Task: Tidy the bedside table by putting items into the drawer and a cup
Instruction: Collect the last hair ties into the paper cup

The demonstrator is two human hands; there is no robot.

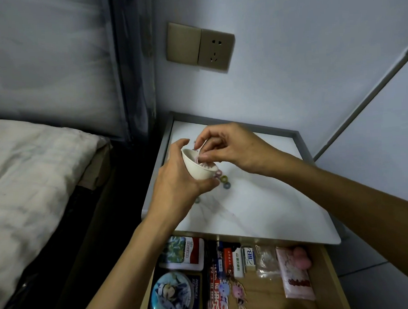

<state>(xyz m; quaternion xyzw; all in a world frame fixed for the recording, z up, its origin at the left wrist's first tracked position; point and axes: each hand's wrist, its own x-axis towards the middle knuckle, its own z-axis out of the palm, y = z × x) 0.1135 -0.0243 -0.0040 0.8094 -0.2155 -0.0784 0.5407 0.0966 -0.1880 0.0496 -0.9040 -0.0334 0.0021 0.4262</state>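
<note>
Several rings [224, 178] lie on the table [259, 198] near its left edge. Left grip [176, 179] clasps the cup [195, 169]; right grip [226, 148] pinches a thin band [202, 147] at its rim.

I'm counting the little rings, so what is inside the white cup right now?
Only a pinkish bit shows inside the cup, where the right hand pinches a thin loop. Its fingers and the tilted rim cover the rest, so no count is possible.

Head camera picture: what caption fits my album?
Left hand holds a white cup over the bedside table; right hand pinches a small thing at its rim, little rings lying below.
</note>
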